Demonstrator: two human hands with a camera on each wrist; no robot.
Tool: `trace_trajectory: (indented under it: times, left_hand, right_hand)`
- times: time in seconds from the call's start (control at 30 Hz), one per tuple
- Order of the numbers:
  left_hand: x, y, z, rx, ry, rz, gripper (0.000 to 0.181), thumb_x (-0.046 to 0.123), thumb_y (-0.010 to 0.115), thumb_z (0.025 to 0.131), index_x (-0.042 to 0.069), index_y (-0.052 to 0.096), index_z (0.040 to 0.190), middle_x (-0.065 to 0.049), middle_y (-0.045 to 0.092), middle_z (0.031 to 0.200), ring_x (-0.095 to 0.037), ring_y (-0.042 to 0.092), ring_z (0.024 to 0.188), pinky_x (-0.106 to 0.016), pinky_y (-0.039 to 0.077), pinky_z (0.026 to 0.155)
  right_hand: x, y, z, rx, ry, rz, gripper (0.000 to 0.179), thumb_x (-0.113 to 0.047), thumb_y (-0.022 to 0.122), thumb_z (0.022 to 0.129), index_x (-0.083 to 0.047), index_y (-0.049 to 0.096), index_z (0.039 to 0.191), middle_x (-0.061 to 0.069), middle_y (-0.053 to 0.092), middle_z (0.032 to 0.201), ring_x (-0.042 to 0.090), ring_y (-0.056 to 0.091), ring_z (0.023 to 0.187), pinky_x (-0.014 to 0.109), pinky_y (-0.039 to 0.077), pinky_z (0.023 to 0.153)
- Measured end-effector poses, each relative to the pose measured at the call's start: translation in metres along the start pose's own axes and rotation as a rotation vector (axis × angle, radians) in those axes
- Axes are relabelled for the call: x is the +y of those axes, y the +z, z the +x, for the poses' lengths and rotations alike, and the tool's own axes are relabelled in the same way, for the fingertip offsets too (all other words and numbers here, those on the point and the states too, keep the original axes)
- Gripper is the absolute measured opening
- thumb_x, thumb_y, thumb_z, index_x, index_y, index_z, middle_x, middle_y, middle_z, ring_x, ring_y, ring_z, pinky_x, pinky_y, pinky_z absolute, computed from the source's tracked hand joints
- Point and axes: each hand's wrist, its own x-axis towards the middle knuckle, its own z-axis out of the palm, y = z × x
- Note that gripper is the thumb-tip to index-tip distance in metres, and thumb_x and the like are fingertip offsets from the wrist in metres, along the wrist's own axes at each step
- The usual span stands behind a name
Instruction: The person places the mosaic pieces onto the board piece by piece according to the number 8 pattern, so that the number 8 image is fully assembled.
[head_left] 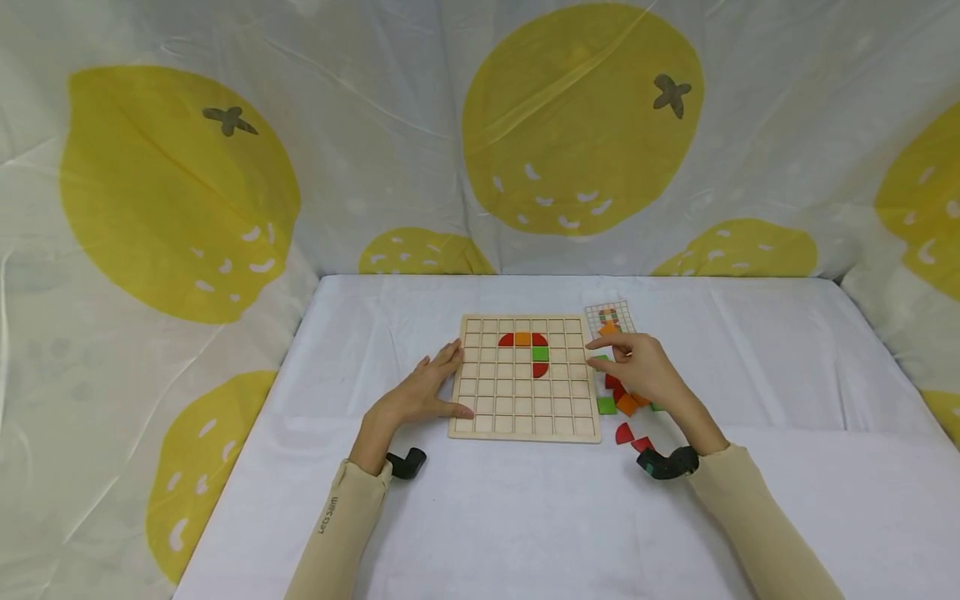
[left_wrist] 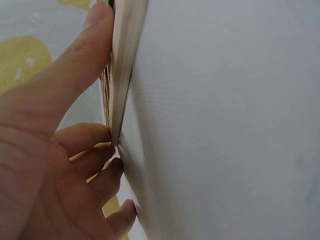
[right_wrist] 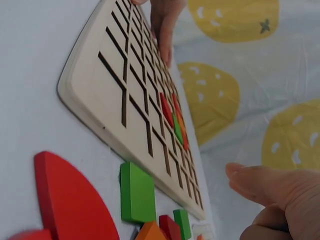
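Note:
A wooden grid board (head_left: 480, 425) lies on the table, its cells framed by thin ridges. In its upper part sit red quarter-round tiles, an orange square tile (head_left: 522, 339) and a green square tile (head_left: 541, 354). My left hand (head_left: 422, 392) rests spread against the board's left edge, with its thumb on the near left corner area. In the left wrist view, the fingertips (left_wrist: 102, 131) touch the board's side. My right hand (head_left: 641, 362) hovers by the right edge, over loose tiles; thumb and forefinger point at the board, apart, with nothing visible between them.
Right of the board lie loose tiles: a green square (head_left: 607, 406), an orange one (head_left: 627, 404) and red quarter-rounds (head_left: 624, 433). A small pattern card (head_left: 619, 310) lies at the board's upper right, partly under an orange tile. A lemon-print cloth (head_left: 405, 167) hangs behind.

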Motion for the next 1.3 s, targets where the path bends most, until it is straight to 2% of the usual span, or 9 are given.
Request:
trace_trajectory:
  times: [0.13,0.37,0.83,1.3]
  left_hand:
    - [0.000,0.000,0.000,-0.001,0.002,0.002,0.113,0.042,0.086,0.083,-0.002,0.019,0.162,-0.015,0.005,0.175,-0.033,0.005,0.163,-0.061,0.006,0.132]
    - [-0.002,0.000,0.001,0.001,-0.001,0.010,0.114,0.042,0.086,0.083,-0.002,0.018,0.163,-0.015,0.005,0.175,-0.033,0.005,0.163,-0.060,0.006,0.132]
    - [0.002,-0.001,0.000,0.012,0.007,-0.015,0.114,0.039,0.089,0.081,-0.005,0.021,0.162,-0.017,0.006,0.175,-0.034,0.007,0.163,-0.062,0.007,0.131]
    - [-0.002,0.000,0.002,-0.001,-0.005,-0.004,0.115,0.040,0.088,0.081,-0.002,0.019,0.163,-0.013,0.004,0.175,-0.031,0.005,0.164,-0.059,0.006,0.132]
  right_hand:
    - [0.010,-0.006,-0.004,-0.005,0.044,-0.003,0.030,-0.022,0.081,0.091,-0.007,0.078,0.116,-0.002,0.032,0.061,0.015,0.032,0.053,0.024,0.024,0.048]
    - [0.021,-0.012,-0.007,-0.007,0.075,-0.026,0.032,-0.021,0.081,0.091,-0.006,0.076,0.119,-0.001,0.033,0.063,0.015,0.032,0.055,0.024,0.024,0.048]
    - [0.026,-0.005,-0.006,-0.038,0.132,-0.013,0.041,-0.020,0.079,0.092,-0.006,0.071,0.129,0.000,0.038,0.062,0.014,0.036,0.049,0.021,0.026,0.046]
    - [0.027,-0.002,-0.005,-0.046,0.143,-0.025,0.039,-0.019,0.078,0.094,-0.005,0.071,0.130,-0.001,0.039,0.060,0.016,0.038,0.050,0.022,0.026,0.046]
